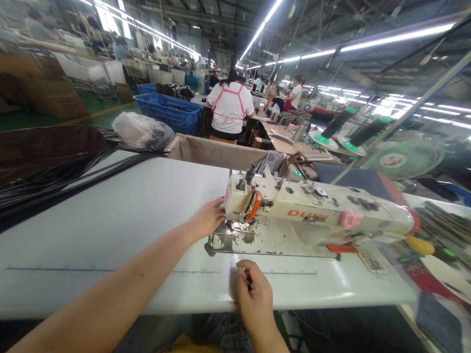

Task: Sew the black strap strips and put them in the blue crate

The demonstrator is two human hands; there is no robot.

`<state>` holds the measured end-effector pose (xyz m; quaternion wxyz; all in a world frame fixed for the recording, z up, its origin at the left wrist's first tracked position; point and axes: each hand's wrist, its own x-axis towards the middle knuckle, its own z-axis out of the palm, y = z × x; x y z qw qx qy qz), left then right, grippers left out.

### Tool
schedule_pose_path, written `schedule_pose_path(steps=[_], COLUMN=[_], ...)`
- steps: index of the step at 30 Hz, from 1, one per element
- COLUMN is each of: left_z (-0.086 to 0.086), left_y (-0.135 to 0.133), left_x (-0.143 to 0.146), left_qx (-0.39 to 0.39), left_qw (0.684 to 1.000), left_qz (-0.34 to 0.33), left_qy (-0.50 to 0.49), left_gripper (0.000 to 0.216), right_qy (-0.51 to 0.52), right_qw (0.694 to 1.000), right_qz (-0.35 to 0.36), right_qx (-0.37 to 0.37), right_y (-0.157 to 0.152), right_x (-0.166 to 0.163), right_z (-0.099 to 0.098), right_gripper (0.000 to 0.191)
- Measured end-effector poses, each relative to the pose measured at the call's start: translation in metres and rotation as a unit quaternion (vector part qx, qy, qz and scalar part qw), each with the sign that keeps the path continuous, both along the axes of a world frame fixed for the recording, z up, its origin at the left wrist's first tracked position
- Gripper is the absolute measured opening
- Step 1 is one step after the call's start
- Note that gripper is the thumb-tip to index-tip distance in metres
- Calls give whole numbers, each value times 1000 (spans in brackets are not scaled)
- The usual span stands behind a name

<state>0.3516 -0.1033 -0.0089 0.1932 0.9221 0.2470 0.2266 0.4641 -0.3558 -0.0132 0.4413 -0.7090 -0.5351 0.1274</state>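
Observation:
A white industrial sewing machine (294, 206) with orange lettering stands on the pale table. My left hand (211, 216) reaches to the left end of its head, beside the needle area; the fingertips are partly hidden behind the machine, so their grip is unclear. The presser foot (240, 226) sits just right of that hand. Lower down, near the table's front edge, my right hand (255, 289) is closed in a pinch. A thin, small thing shows between its fingers, too small to name.
Long black strips (73, 181) lie along the table's left side. Behind the table are a blue basket (172, 113), a plastic bag (138, 128) and a seated person (231, 105). Black thread cones (338, 122) and a green fan (405, 154) stand at right. A ruler line (191, 271) crosses the tabletop.

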Motion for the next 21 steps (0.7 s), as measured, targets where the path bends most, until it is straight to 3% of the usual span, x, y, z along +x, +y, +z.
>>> schedule_pose_path(steps=[8, 14, 21], left_z=[6, 9, 14], left_y=[10, 12, 4], left_x=[1, -6, -13], left_qx=[18, 2, -40], left_qw=[999, 998, 998], left_qz=[-37, -16, 10], left_qy=[19, 59, 41], left_gripper=[39, 25, 10], right_qy=[-18, -26, -18], right_qw=[999, 999, 999], right_qz=[0, -2, 15], right_qx=[29, 29, 37], right_y=[0, 1, -1], right_x=[-1, -1, -2], right_z=[-1, -2, 2], right_gripper=[23, 23, 20])
